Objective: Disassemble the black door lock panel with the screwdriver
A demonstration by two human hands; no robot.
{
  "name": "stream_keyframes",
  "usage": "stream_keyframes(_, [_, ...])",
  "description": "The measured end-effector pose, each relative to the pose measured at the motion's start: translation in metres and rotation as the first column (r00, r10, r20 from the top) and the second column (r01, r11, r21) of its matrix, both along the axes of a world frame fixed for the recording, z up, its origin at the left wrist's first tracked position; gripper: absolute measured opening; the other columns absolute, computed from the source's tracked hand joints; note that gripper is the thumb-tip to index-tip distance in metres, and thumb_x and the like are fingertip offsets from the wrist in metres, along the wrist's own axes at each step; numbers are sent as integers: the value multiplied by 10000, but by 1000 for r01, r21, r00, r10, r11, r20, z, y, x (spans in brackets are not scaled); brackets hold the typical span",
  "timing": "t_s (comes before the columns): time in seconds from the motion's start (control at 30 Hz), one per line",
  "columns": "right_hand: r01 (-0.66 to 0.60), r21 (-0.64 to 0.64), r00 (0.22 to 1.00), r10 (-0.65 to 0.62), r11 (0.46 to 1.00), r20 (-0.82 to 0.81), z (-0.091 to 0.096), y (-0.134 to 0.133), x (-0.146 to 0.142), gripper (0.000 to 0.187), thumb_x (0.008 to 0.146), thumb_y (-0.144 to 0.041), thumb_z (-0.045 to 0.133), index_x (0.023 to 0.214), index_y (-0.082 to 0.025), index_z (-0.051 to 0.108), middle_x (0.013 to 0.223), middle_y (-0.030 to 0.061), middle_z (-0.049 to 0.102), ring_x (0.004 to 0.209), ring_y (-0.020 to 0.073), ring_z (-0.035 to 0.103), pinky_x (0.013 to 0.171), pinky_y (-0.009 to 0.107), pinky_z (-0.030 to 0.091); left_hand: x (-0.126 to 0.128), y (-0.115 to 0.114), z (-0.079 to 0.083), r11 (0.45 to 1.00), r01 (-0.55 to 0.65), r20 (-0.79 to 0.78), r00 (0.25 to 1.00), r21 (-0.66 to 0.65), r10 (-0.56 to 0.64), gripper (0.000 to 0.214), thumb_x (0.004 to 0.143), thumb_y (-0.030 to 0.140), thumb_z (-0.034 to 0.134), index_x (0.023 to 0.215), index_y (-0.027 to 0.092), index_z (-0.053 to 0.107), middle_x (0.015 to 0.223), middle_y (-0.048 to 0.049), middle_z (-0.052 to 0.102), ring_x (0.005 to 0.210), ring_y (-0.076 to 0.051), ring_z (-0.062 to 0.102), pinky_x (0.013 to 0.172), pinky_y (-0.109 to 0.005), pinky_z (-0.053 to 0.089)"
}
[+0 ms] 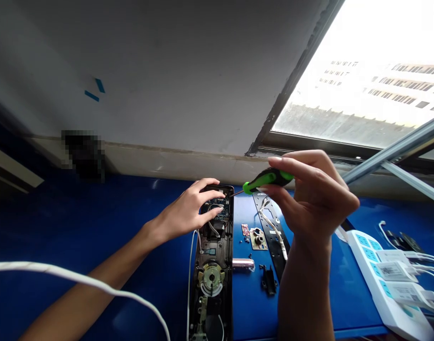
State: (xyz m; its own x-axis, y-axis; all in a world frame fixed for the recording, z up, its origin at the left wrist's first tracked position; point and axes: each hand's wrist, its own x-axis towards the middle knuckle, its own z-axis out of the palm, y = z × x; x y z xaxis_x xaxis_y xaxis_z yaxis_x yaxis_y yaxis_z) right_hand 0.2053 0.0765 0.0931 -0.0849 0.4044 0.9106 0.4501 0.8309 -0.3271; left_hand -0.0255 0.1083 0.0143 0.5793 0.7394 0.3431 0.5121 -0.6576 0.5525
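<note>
An opened door-lock body (212,265) lies lengthwise on the blue table (96,222), its circuit board and round gear exposed. My left hand (192,208) rests on the lock's far end, fingers spread over the board and top edge. My right hand (312,194) is raised above the table, fingers pinched round a green and black screwdriver (266,180). The screwdriver's thin shaft points left toward the lock's top right corner.
A black metal plate with a white cable (274,232), a small brass part (257,238), a red chip (245,229), a metal cylinder (243,264) and a black clip (268,280) lie right of the lock. A white power strip (384,279) with plugs sits far right. A white cable (96,289) crosses the near left.
</note>
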Motion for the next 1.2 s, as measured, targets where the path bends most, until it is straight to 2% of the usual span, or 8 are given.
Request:
stream_keyframes(0.07, [12,-22,1000,-11,1000,19,1,-2,-1,347,924,-210,708,1237,-352,757,1121,35,737,959,216,729,795,411,656,0,0,0,1000,-2,0,1000,-6,2,321,998,387,628,1284,258,697,1530,-79,495,1359,-270,568,1163,-460,496])
stream_keyframes(0.17, [-68,-113,997,70,991,16,4,-5,-4,402,1004,-144,548,1324,-328,708,1278,44,737,1099,254,733,933,499,637,1,0,0,1000,-1,1,1000,-6,1,324,998,384,628,1285,251,697,1533,-81,493,1358,-269,569,1168,-457,493])
stream_keyframes(0.3, [-67,-56,998,67,996,7,3,-4,-4,431,872,-120,763,1231,-359,759,1080,26,771,951,224,740,784,418,654,1,0,1,1000,-7,-1,1000,-12,7,331,993,389,631,1286,253,702,1531,-86,497,1355,-285,572,1161,-473,500])
stream_keyframes(0.4, [-10,-11,1000,10,1000,-20,1,-3,-3,429,807,-135,831,1179,-344,787,977,30,700,876,194,694,709,370,625,2,0,2,1000,-19,1,1000,-19,19,333,992,395,629,1283,253,706,1520,-86,507,1337,-291,586,1146,-477,516])
stream_keyframes(0.6, [-175,-220,984,178,960,-6,2,-9,-4,495,928,-76,660,1351,-331,684,1236,53,740,1087,250,722,917,485,637,2,0,2,999,-33,-10,999,-23,33,348,992,396,627,1299,249,701,1519,-88,501,1329,-282,590,1152,-463,511])
stream_keyframes(0.77, [-96,-121,993,102,988,51,0,-5,-2,526,786,-56,816,1242,-310,752,1036,29,720,891,208,721,735,391,646,3,0,-1,999,-40,-8,999,-16,40,346,993,383,621,1300,245,702,1508,-92,504,1301,-274,610,1142,-454,521])
stream_keyframes(1.0, [-162,-297,983,182,941,38,1,-11,-5,582,876,-64,727,1387,-328,641,1268,33,739,1125,263,734,992,489,637,2,2,-4,998,-64,35,997,11,64,312,967,395,658,1236,250,725,1475,-91,516,1303,-292,606,1137,-476,523])
stream_keyframes(1.2, [-105,-259,981,142,960,132,7,-13,-1,519,865,-86,763,1322,-316,678,1192,19,774,1057,243,766,920,430,680,5,3,-7,997,-62,67,996,53,59,287,931,346,710,1192,231,739,1396,-104,571,1234,-287,645,1086,-474,558])
